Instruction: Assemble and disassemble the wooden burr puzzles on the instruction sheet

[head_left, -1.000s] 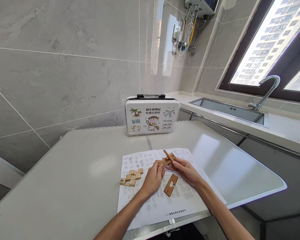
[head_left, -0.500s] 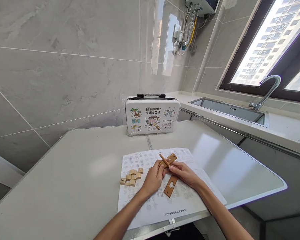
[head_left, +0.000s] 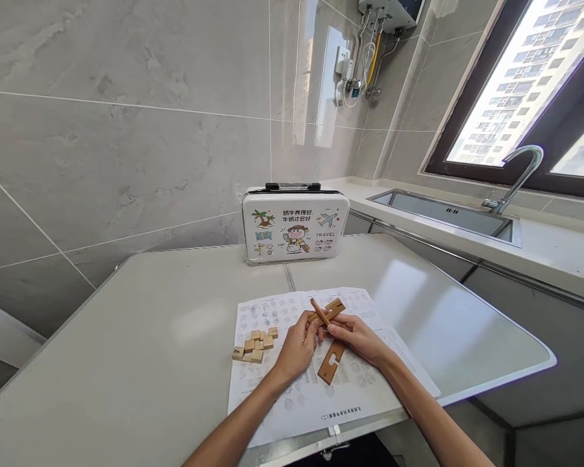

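Observation:
Two brown wooden puzzle pieces cross each other between my hands, above the printed sheet. One is a flat numbered puzzle piece (head_left: 337, 307) slanting up to the right; the other, a narrow puzzle piece (head_left: 316, 307), shows edge-on and leans across it. My left hand (head_left: 296, 347) is closed on the pieces from the left. From the right, my right hand (head_left: 359, 337) pinches the narrow piece's lower end. Fingers hide where the pieces meet. Just below my hands lies a third, notched puzzle piece (head_left: 327, 371) on the paper.
A cluster of pale wooden blocks (head_left: 256, 344), one marked 3, sits left of my hands. The printed sheet (head_left: 272, 418) covers the front of the white folding table (head_left: 165, 331). Behind stands a white cartoon case (head_left: 296, 224). A sink (head_left: 448, 214) with a tap (head_left: 528, 172) is at right.
The whole view has shifted very slightly to the left. My hands and the crossed pieces keep almost the same pose.

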